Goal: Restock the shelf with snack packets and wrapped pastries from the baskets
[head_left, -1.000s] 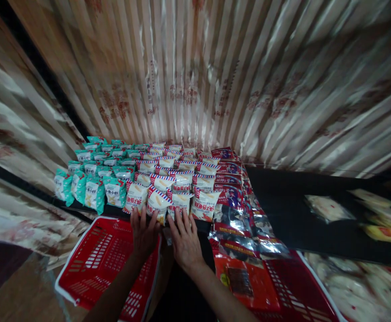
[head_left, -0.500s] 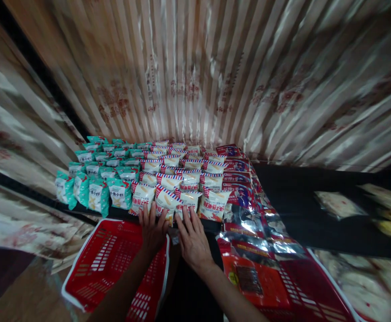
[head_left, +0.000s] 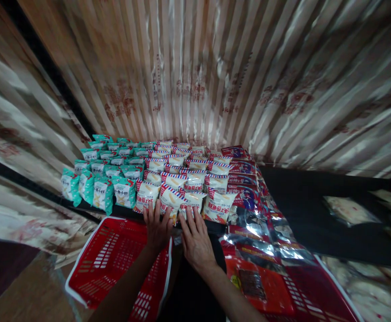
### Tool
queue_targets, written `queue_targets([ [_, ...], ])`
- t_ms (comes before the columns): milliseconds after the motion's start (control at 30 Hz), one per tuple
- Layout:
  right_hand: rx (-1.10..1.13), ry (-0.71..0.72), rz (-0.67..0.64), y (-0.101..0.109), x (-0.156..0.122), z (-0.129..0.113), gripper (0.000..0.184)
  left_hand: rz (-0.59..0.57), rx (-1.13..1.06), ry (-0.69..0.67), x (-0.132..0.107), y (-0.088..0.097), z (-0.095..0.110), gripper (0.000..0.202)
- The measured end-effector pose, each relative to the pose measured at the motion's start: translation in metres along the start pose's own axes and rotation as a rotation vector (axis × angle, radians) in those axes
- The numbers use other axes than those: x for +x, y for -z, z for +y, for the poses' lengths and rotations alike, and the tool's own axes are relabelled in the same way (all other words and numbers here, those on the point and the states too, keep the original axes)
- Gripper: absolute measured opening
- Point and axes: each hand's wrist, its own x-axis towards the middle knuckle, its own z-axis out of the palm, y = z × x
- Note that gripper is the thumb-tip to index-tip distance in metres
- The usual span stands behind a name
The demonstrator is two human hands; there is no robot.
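Observation:
White-and-red snack bags stand in rows on a black shelf. My left hand rests its spread fingers against the front row, over the lower part of a snack bag and its left neighbour. Beside it, my right hand lies with fingers stretched out on the lower front of another bag. Neither hand is wrapped round a bag; both are open, palms toward the shelf. Teal snack bags stand in rows to the left of the white ones.
A red basket hangs low under my left arm. Dark red packets are stacked right of the white bags. A second red basket holds an orange-red package. Flat clear packets lie farther right. A pleated curtain closes the back.
The whole scene has shifted slightly to the right in view as the head moved. Both hands stay against the same front-row bags, nearly unchanged.

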Motion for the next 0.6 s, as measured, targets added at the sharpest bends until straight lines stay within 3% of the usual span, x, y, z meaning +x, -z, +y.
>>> queue_targets([
  [267, 0.050, -0.021, -0.022, 0.002, 0.000, -0.001, 0.065, 0.012, 0.060, -0.062, -0.003, -0.005, -0.004, 0.035],
  [600, 0.166, -0.018, 0.032, 0.009, -0.006, -0.002, 0.063, -0.021, 0.017, -0.035, -0.012, 0.003, -0.005, 0.034],
])
